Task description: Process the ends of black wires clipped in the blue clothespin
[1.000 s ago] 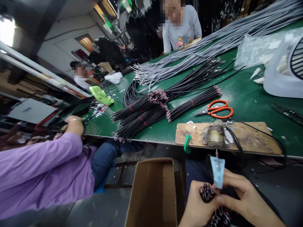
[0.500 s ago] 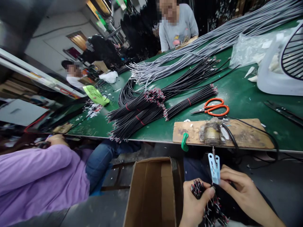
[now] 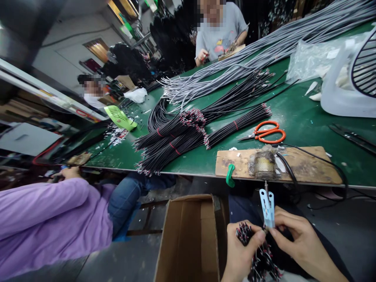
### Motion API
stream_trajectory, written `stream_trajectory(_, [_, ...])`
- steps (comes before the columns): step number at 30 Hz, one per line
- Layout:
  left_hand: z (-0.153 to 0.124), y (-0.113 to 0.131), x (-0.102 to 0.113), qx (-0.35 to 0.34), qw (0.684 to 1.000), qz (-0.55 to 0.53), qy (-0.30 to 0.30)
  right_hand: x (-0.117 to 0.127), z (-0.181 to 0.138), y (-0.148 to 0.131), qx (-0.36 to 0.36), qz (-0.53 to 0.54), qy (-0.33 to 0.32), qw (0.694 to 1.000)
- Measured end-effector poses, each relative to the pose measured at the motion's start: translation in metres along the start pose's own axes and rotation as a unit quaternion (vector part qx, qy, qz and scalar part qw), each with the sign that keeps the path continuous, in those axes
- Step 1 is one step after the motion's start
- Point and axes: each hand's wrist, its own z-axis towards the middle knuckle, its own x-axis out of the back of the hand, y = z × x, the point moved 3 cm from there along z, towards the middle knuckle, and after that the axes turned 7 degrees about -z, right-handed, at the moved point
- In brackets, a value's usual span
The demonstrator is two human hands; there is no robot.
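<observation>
My left hand [image 3: 245, 248] is closed around a bundle of short black cables [image 3: 243, 233] with stripped red and white wire ends. Its thumb and forefinger pinch at the bundle's edge. More wire ends [image 3: 264, 262] hang below that hand. A light blue plastic clothespin [image 3: 267, 209] hangs from the metal shaft [image 3: 266, 185] of a small motor [image 3: 264, 164] fixed on a wooden board [image 3: 311, 166]. My right hand [image 3: 296, 233] is closed, thumb and forefinger pinched at the clothespin's lower end beside the left thumb. What lies between those fingertips is too small to tell.
Tied black cable bundles [image 3: 164, 150], orange-handled scissors [image 3: 266, 133] and long grey cables [image 3: 211, 76] lie on the green table [image 3: 308, 129]. A white fan [image 3: 337, 94] stands at right. Below is an open cardboard box [image 3: 188, 239]. A person in purple [image 3: 55, 219] sits at left; another works opposite.
Both my hands stay at the clothespin, with only slight finger shifts. The person opposite has raised their head and a hand now shows above the table. The view has shifted slightly.
</observation>
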Motion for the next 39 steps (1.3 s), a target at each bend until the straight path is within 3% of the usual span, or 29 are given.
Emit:
stream_trajectory(4, [0.003, 0.005, -0.002, 0.004, 0.999, -0.007, -0.036, 0.0, 0.0, -0.002, -0.005, 0.051, 0.001, 0.999])
stream_trajectory(8, [0.004, 0.02, -0.007, -0.037, 0.997, -0.005, -0.071, 0.001, 0.003, -0.002, -0.038, 0.12, -0.039, 0.991])
stream_trajectory(14, [0.003, 0.047, -0.012, -0.117, 0.987, -0.012, -0.113, 0.018, 0.025, -0.008, -0.084, 0.141, 0.055, 0.985])
stream_trajectory(17, [0.006, 0.056, -0.013, -0.157, 0.981, 0.008, -0.116, 0.016, 0.037, -0.018, -0.094, 0.176, 0.026, 0.98])
stream_trajectory(25, [0.013, 0.061, -0.026, -0.175, 0.976, 0.003, -0.13, 0.004, 0.037, -0.033, -0.146, 0.383, 0.001, 0.912])
stream_trajectory(30, [0.009, 0.061, -0.026, -0.174, 0.978, 0.011, -0.113, -0.001, 0.028, -0.014, -0.176, 0.434, 0.028, 0.883])
stream_trajectory(33, [0.005, 0.062, -0.023, -0.185, 0.976, 0.034, -0.113, 0.003, 0.022, 0.006, -0.162, 0.414, 0.024, 0.896])
stream_trajectory(35, [0.003, 0.059, -0.021, -0.181, 0.975, 0.052, -0.115, 0.007, 0.017, 0.016, -0.152, 0.348, 0.012, 0.925])
stream_trajectory(39, [-0.001, 0.038, -0.014, -0.069, 0.992, 0.058, -0.091, 0.013, 0.009, 0.014, -0.102, 0.176, -0.023, 0.979])
